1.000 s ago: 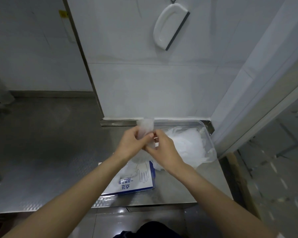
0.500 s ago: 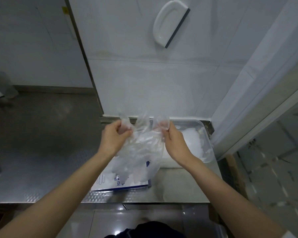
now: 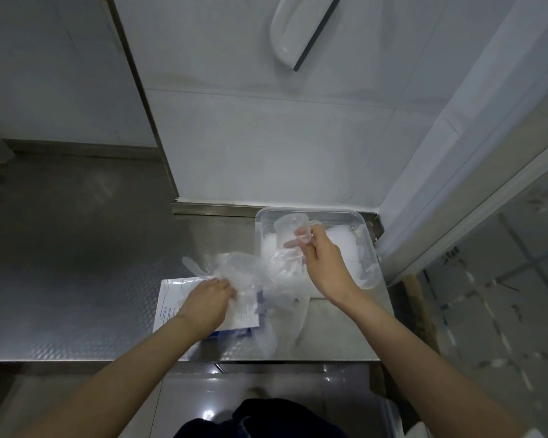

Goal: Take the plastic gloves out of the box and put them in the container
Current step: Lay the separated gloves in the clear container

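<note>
A flat white and blue glove box (image 3: pixel 171 298) lies on the steel counter near its front edge. My left hand (image 3: pixel 208 295) grips a bunch of clear plastic gloves (image 3: pixel 234 273) just above the box. My right hand (image 3: pixel 321 262) pinches another clear glove (image 3: pixel 287 230) over the near left part of the clear plastic container (image 3: pixel 366 235), which holds a pile of white gloves (image 3: pixel 342 245). Thin plastic film (image 3: pixel 285 308) hangs between the two hands down to the counter.
The container sits in the back right corner, against the tiled wall and a white door frame (image 3: pixel 456 153). A white scraper (image 3: pixel 301 30) hangs on the wall above. The steel counter (image 3: pixel 76 263) stretches left. The counter's front edge (image 3: pixel 266 360) is close to my body.
My hands have come apart from holding one bunch together. The left hand dropped toward the box with gloves. The right hand moved right over the container with a glove.
</note>
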`<action>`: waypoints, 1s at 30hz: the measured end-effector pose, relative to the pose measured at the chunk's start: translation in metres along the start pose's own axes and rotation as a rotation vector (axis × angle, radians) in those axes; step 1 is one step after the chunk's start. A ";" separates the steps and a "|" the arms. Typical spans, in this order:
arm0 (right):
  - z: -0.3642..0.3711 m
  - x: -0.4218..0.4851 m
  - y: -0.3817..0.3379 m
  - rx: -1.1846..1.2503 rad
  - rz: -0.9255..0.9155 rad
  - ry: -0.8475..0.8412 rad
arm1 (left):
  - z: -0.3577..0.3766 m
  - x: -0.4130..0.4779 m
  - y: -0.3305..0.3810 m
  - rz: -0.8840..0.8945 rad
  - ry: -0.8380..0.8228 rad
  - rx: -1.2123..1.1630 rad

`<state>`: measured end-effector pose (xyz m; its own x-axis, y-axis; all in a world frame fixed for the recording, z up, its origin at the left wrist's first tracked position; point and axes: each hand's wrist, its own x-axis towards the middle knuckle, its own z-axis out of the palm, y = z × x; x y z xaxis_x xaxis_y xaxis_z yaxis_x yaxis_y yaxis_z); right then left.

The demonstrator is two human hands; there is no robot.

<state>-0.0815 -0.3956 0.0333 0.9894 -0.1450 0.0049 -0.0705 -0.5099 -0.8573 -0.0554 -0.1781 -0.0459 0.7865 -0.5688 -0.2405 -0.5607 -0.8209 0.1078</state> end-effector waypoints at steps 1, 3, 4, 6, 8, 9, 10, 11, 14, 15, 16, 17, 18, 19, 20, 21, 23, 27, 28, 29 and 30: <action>-0.001 -0.001 0.002 -0.010 0.000 -0.004 | -0.002 0.002 0.002 -0.047 -0.045 -0.027; -0.001 -0.002 0.006 -0.019 -0.003 -0.007 | -0.006 0.006 0.004 -0.076 -0.141 -0.085; -0.001 -0.001 0.009 -0.017 0.001 -0.012 | -0.008 0.007 0.003 -0.077 -0.211 -0.110; -0.002 -0.001 0.011 -0.016 0.007 -0.023 | -0.011 0.009 0.001 -0.105 -0.374 -0.145; -0.003 0.000 0.012 -0.016 0.001 -0.028 | -0.012 0.011 -0.002 -0.132 -0.483 -0.198; -0.004 0.001 0.013 -0.015 0.000 -0.031 | -0.012 0.011 -0.002 -0.138 -0.515 -0.224; -0.006 0.002 0.013 -0.013 0.000 -0.035 | -0.012 0.011 -0.003 -0.140 -0.536 -0.241; -0.007 0.003 0.013 -0.013 0.004 -0.041 | -0.012 0.011 -0.003 -0.142 -0.545 -0.253; -0.011 0.006 0.014 -0.001 0.003 -0.062 | -0.020 0.013 -0.002 -0.154 -0.447 -0.230; -0.012 0.007 0.014 0.005 0.001 -0.064 | -0.025 0.013 -0.001 -0.156 -0.385 -0.196; -0.014 0.008 0.014 0.008 0.002 -0.062 | -0.031 0.013 0.000 -0.155 -0.325 -0.157; -0.016 0.010 0.015 0.013 0.002 -0.056 | -0.037 0.013 0.000 -0.152 -0.266 -0.109; -0.018 0.011 0.015 0.015 0.004 -0.050 | -0.044 0.012 0.000 -0.144 -0.201 -0.059; -0.019 0.013 0.015 0.015 0.006 -0.047 | -0.052 0.010 0.001 -0.142 -0.127 -0.023; -0.021 0.014 0.015 0.011 0.004 -0.049 | -0.059 0.010 0.001 -0.141 -0.029 -0.030; -0.022 0.015 0.014 0.008 -0.004 -0.059 | -0.066 0.010 0.002 -0.137 0.082 -0.101; -0.024 0.017 0.009 0.018 -0.028 -0.118 | -0.084 0.012 0.009 -0.100 0.270 -0.357; -0.027 0.017 0.000 0.025 -0.065 -0.396 | -0.110 0.026 0.037 0.002 0.221 -0.689; -0.027 0.016 -0.001 0.045 -0.051 -0.455 | -0.111 0.030 0.041 0.036 0.203 -0.721; -0.027 0.015 -0.001 0.055 -0.041 -0.479 | -0.112 0.033 0.045 0.054 0.200 -0.771; -0.027 0.015 0.000 0.051 -0.039 -0.465 | -0.112 0.034 0.048 0.044 0.213 -0.841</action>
<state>-0.0700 -0.4208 0.0477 0.9438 0.2750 -0.1835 -0.0370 -0.4637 -0.8852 -0.0267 -0.2421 0.0595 0.8475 -0.5290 -0.0426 -0.2803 -0.5144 0.8104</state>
